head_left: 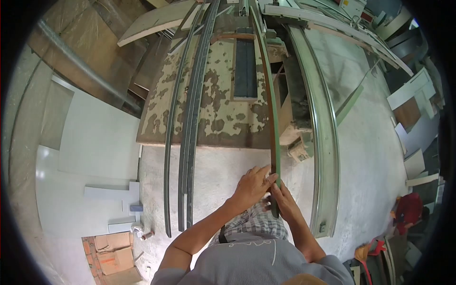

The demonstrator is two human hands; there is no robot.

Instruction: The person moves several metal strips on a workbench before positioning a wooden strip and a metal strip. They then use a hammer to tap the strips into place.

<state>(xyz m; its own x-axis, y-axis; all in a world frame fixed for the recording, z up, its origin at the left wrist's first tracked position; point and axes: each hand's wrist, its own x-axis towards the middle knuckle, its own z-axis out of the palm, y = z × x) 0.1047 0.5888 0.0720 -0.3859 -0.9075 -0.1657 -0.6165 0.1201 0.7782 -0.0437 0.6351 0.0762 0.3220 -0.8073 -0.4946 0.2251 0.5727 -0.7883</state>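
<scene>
A long, narrow strip point(274, 137), green along one face and brown along another, runs from the far end of the bench to just in front of my body. My left hand point(253, 186) grips it from the left near its close end, thumb across the top. Just below, on the right side, my right hand point(286, 199) has its fingers wrapped against the same strip. Part of the fingers of both hands is hidden behind it. Several long dark strips point(190, 137) lie to the left, apart from my hands, overhanging the bench's front edge.
The worn, patchy bench point(221, 114) bears a dark block point(244, 71). A metal rail point(327, 156) extends along the right. White panels point(97, 137) and flattened cardboard point(111, 251) lie at left. Offcuts point(413, 104) and a red item point(408, 211) are at right.
</scene>
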